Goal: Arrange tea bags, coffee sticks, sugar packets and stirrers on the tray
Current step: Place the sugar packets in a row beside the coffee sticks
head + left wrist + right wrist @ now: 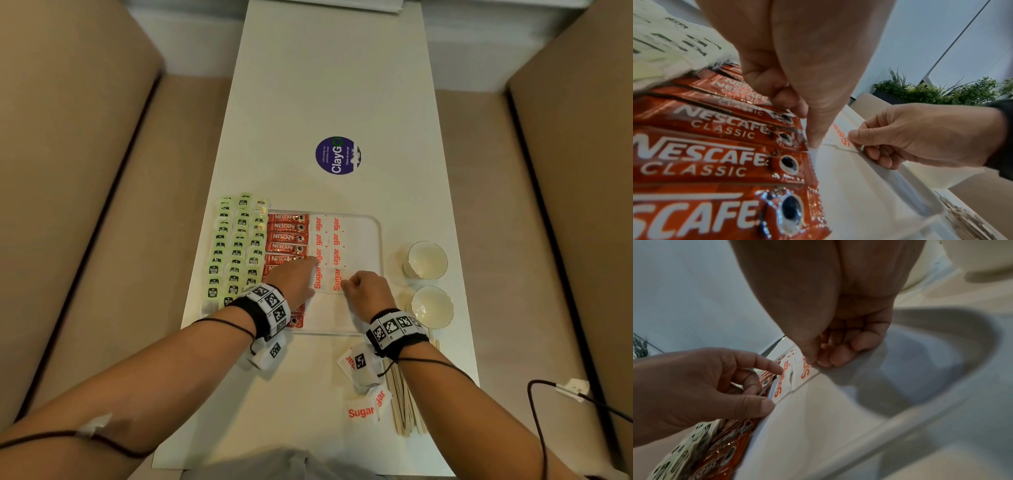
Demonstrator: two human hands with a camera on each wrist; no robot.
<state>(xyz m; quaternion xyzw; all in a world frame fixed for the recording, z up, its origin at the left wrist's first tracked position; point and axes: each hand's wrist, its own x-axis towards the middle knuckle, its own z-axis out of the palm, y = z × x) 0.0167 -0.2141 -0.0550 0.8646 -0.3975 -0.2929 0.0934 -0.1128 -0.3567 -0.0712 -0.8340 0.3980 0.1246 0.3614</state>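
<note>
Long white table (329,102) squeezed between two beige couches, and the white tray (376,240) sits at the near end of it. Looks maybe two-thirds done to me: green tea bags (236,250) run in rows down the tray's left side, though I can't tell if they're on the tray or just beside it. The red coffee sticks (287,236) are stacked in a column next to them, and two columns of sugar packets (327,240) are going in. What's left: a few loose sugar packets (361,411) and the wooden stirrers (407,407), all on the table near the person. The two cups (426,260) are off to the right. Right hand (368,291) is pinching the near corner of the newest sugar packet (336,279), laying it at the near end of the second column. Left hand (294,281) pins the packet beside it with index tip and thumb.
</note>
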